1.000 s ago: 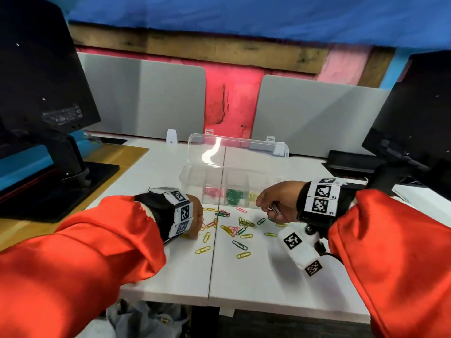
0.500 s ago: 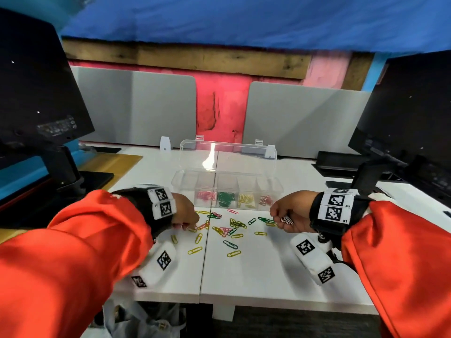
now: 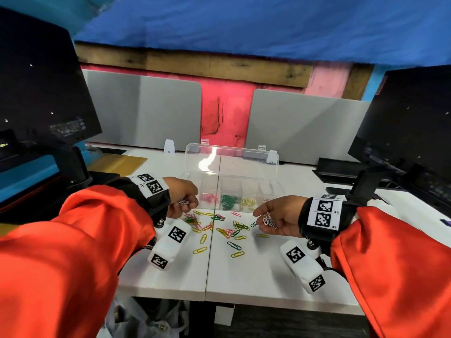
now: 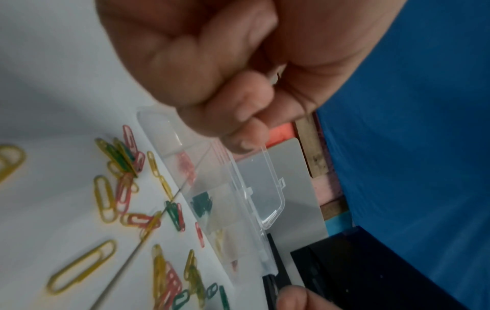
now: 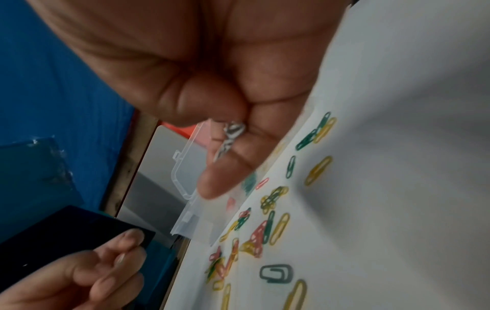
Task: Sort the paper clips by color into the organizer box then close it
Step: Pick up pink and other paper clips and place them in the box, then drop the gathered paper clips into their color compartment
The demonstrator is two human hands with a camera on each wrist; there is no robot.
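The clear organizer box (image 3: 277, 191) stands open on the white table (image 3: 256, 276), its lid (image 3: 244, 162) upright behind. Its compartments hold pink clips (image 3: 210, 198), green clips (image 3: 229, 201) and yellow clips (image 3: 248, 202). Loose mixed clips (image 3: 223, 228) lie scattered in front of it. My left hand (image 3: 188, 203) hovers left of the box, fingers curled round a few white clips (image 3: 183, 202). My right hand (image 3: 263, 215) is turned palm up to the right of the pile, thumb pinching several white clips (image 3: 269, 220), which also show as white clips (image 5: 231, 132) in the right wrist view.
A black monitor (image 3: 41, 93) on a stand fills the left, another monitor (image 3: 412, 123) the right. Grey divider panels (image 3: 300, 128) stand behind the box. A black tray (image 3: 341, 169) lies at the back right. The table's front edge (image 3: 244, 302) is near.
Both hands have risen off the clip pile. The right hand has turned palm up, showing white clips in it. The left hand has lifted toward the box's left end.
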